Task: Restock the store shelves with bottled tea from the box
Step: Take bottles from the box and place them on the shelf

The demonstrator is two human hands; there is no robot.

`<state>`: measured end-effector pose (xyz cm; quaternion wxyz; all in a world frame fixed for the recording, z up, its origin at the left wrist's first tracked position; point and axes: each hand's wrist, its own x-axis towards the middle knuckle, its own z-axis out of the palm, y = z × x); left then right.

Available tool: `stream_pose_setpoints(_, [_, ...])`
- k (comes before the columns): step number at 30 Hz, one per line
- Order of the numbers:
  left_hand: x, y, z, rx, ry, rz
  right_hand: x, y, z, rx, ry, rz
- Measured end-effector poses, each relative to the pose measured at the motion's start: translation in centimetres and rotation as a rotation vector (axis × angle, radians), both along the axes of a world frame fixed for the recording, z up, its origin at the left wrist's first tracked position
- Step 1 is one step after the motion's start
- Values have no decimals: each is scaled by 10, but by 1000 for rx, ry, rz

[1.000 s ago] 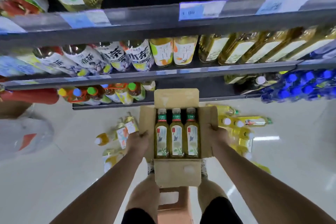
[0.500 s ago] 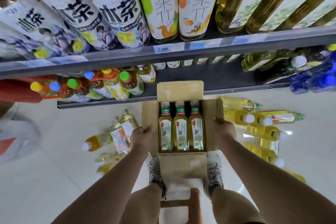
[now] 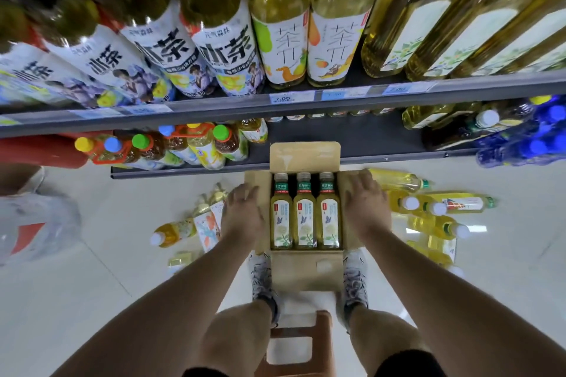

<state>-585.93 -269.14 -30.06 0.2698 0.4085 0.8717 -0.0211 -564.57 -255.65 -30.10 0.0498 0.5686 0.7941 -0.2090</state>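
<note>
On the side flaps of the cardboard box [image 3: 304, 269]: left hand [image 3: 242, 217] and right hand [image 3: 366, 208], both flat, fingers straight, gripping nothing. Between the hands, three tea bottles [image 3: 304, 214] lie side by side in the box, caps pointing away from the wrists. Just past the fingertips: lower shelf [image 3: 352, 138]. Right of the right hand, yellow bottles [image 3: 428, 208] on the floor; left of the left hand, scattered bottles [image 3: 174, 232]. Back near the elbows: stool [image 3: 294, 333].
</note>
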Motion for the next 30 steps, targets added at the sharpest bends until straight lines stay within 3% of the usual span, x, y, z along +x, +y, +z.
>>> stream_pose_setpoints(5, [7, 18, -14, -19, 294, -415, -23, 0, -14, 22, -74, 346])
stream_pose_setpoints(9, [11, 48, -52, 22, 301, -646, -41, 6, -58, 113, -91, 538])
stream_pose_setpoints(17, [4, 74, -95, 11, 417, -671, -57, 9, -120, 297, -69, 568])
stream_pose_setpoints(20, [6, 67, -84, 76, 473, -664, -55, -3, -101, 314, -151, 526])
stream_pose_setpoints(24, [25, 32, -41, 76, 417, -600, -45, -45, -57, 174, -156, 357])
stream_pose_setpoints(30, [34, -26, 0, 128, 436, -535, -39, -99, -12, 176, -153, 292])
